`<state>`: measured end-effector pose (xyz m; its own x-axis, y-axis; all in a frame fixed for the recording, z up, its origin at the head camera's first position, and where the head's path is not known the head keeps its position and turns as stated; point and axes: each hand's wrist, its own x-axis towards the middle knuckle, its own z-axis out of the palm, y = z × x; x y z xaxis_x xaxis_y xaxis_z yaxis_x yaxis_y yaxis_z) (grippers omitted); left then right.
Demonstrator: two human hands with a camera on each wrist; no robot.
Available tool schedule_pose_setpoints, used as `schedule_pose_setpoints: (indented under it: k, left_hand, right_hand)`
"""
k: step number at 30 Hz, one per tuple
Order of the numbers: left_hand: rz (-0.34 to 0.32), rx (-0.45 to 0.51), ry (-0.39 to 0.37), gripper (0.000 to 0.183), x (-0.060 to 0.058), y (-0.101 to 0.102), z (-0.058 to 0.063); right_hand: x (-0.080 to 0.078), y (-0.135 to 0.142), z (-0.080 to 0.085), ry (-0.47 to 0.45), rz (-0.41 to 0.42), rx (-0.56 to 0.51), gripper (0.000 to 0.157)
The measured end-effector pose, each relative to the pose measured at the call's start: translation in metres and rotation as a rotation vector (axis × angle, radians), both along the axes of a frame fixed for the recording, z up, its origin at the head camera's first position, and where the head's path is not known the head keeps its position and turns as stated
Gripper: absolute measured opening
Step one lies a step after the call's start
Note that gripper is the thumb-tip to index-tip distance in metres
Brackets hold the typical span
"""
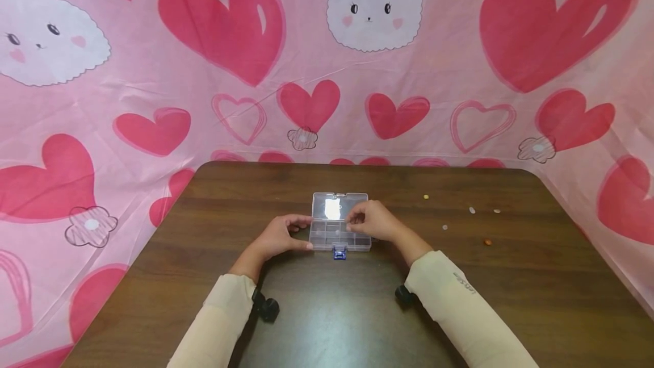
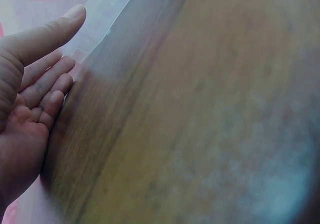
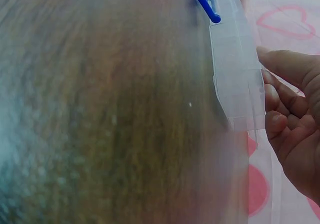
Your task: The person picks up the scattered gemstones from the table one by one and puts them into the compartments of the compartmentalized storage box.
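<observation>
A clear plastic compartment box (image 1: 319, 240) stands on the table with its lid (image 1: 322, 207) tilted back and a blue latch (image 1: 339, 253) at its front. Small pale pieces show in some compartments. My left hand (image 1: 276, 236) is at the box's left side, thumb at the front corner and index finger farther back along the edge. Over the right compartments is my right hand (image 1: 378, 221), fingers curled and thumb close to the index finger. Whether a small piece is between those fingertips I cannot tell. In the right wrist view the box wall (image 3: 237, 74) partly covers them.
To the right on the brown wooden table (image 1: 317, 322) lie a yellow piece (image 1: 426, 197), whitish pieces (image 1: 472, 210), a clear piece (image 1: 445, 227) and an orange-brown piece (image 1: 487, 242). A pink heart-patterned cloth (image 1: 352, 72) hangs behind the table.
</observation>
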<state>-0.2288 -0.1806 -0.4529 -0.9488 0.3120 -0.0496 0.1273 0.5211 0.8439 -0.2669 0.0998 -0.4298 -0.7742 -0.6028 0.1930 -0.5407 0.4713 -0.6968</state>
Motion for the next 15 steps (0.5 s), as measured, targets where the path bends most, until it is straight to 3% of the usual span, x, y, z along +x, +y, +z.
schedule_pose_setpoints:
  k: [7,15]
  left_hand:
    - [-0.020,-0.003,0.031,0.063,-0.002,-0.001,-0.002]
    - [-0.026,0.001,0.042,0.065,-0.002,-0.001,-0.001]
  right_hand:
    - [0.002,0.002,0.002,-0.020,-0.012,-0.010,0.011]
    - [0.008,0.014,0.009,-0.090,-0.054,-0.141,0.016]
